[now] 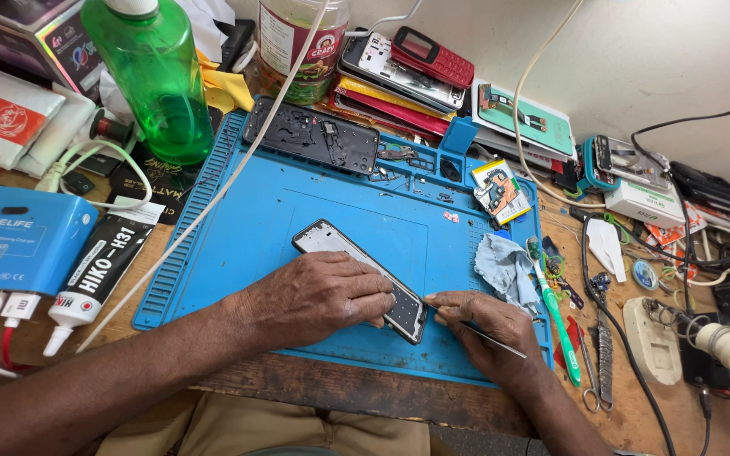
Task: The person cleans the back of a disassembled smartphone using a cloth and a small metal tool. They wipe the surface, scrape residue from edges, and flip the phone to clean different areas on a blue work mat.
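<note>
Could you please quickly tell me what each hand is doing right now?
Left hand: pressed flat on the phone frame, holding it down.
Right hand: closed on thin tweezers.

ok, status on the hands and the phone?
Left hand flat on the phone frame, pinning it to the blue mat. Right hand holds tweezers at its lower edge.

Left hand [318, 297] presses flat on phone frame [363, 277], lying diagonally on blue mat [297, 203]. Right hand [483, 325] holds thin metal tool [483, 332], tip at frame's lower end (contact unclear). Grey cloth [507, 268] just beside; green bottle [155, 80] behind on bench [365, 393].
</note>
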